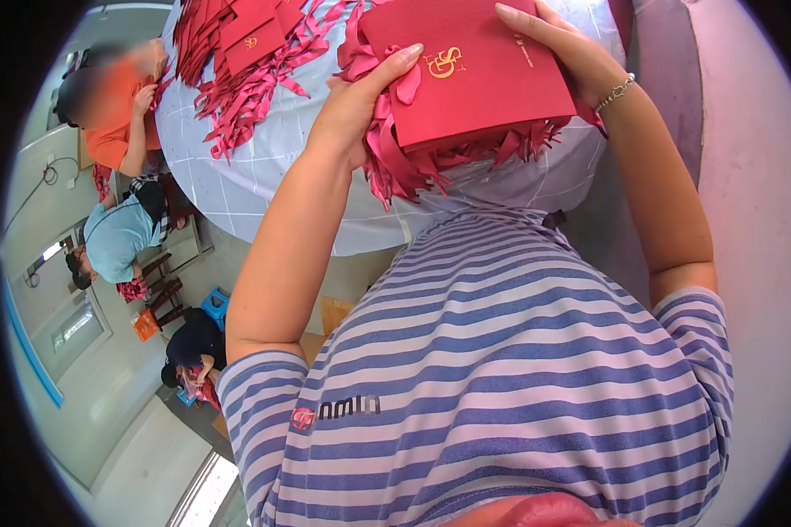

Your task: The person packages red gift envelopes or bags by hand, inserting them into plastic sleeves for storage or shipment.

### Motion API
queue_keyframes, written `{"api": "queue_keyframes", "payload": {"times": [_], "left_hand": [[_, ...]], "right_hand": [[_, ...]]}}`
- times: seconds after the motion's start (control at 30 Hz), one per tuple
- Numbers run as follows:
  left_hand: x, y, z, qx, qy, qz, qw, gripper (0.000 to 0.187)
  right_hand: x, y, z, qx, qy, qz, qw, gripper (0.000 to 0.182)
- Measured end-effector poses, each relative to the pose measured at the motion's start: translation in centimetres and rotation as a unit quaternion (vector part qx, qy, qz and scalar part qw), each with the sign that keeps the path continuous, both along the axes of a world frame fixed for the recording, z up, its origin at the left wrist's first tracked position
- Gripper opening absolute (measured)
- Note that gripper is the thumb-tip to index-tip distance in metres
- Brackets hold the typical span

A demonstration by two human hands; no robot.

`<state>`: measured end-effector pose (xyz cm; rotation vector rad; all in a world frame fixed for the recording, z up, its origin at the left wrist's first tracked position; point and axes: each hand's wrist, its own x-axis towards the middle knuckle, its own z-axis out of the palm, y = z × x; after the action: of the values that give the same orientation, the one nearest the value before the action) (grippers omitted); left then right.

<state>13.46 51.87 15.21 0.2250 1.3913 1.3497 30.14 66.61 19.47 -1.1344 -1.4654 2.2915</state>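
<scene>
A stack of red paper gift bags [479, 75] with a gold logo is held between my two hands above the near part of the round table. My left hand [360, 105] grips its left side, thumb on top near the logo, with pink-red ribbons [395, 162] bunched around the fingers. On the opposite side, my right hand [580, 57] holds the edge, thumb lying over the top face. Its other fingers are mostly hidden by the stack. More ribbon ends hang out below the stack's near edge.
A pile of similar red bags [250, 35] with ribbons lies at the table's far left. A pale grid-patterned cloth [237, 198] covers the table. To the left are a person in orange [114, 119], another in light blue [123, 241] and one in dark clothes [193, 342], near a blue stool [215, 303].
</scene>
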Motion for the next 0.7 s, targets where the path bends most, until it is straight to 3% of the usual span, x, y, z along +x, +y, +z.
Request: {"api": "queue_keyframes", "payload": {"times": [0.07, 0.13, 0.3, 0.33, 0.37, 0.4, 0.43, 0.47, 0.5, 0.7], "left_hand": [[0.2, -0.2, 0.4, -0.010, -0.032, 0.002, 0.999, 0.050], [0.2, -0.4, 0.8, -0.018, -0.060, -0.002, 0.998, 0.048], [-0.6, -1.0, 0.7, -0.027, -0.069, 0.020, 0.997, 0.044], [-0.8, -0.8, 0.7, -0.033, -0.070, 0.009, 0.997, 0.045], [-1.0, -0.6, 0.8, -0.032, -0.068, 0.008, 0.997, 0.045], [-1.1, -0.6, 0.9, -0.032, -0.071, -0.003, 0.997, 0.050], [-1.1, -0.7, 0.9, -0.034, -0.075, -0.014, 0.997, 0.054], [-0.8, -0.6, 0.5, -0.036, -0.065, 0.009, 0.997, 0.056], [-0.7, -0.5, 0.0, -0.029, -0.058, 0.013, 0.998, 0.056], [-2.2, -1.3, -2.3, -0.022, -0.079, -0.001, 0.997, 0.061]], "right_hand": [[-0.3, -0.2, -0.8, -0.043, -0.008, -0.045, 0.998, 0.060], [-0.6, 1.0, -4.2, -0.260, 0.141, 0.067, 0.953, 0.057], [-1.7, 0.1, -6.4, -0.226, 0.124, 0.038, 0.965, 0.055], [-2.1, 0.4, -8.1, -0.128, 0.294, 0.058, 0.945, 0.056], [-2.2, 0.8, -9.5, -0.025, 0.453, 0.076, 0.888, 0.056], [-1.9, 0.7, -8.2, -0.027, 0.452, 0.075, 0.889, 0.056], [-1.6, 0.4, -5.7, -0.156, 0.302, 0.050, 0.939, 0.054], [-1.5, 0.4, -4.3, -0.276, 0.141, 0.025, 0.950, 0.052], [-1.2, 0.9, -6.3, -0.169, 0.113, -0.007, 0.979, 0.050], [-1.2, 0.7, -7.5, -0.037, 0.076, 0.093, 0.992, 0.060]]}}
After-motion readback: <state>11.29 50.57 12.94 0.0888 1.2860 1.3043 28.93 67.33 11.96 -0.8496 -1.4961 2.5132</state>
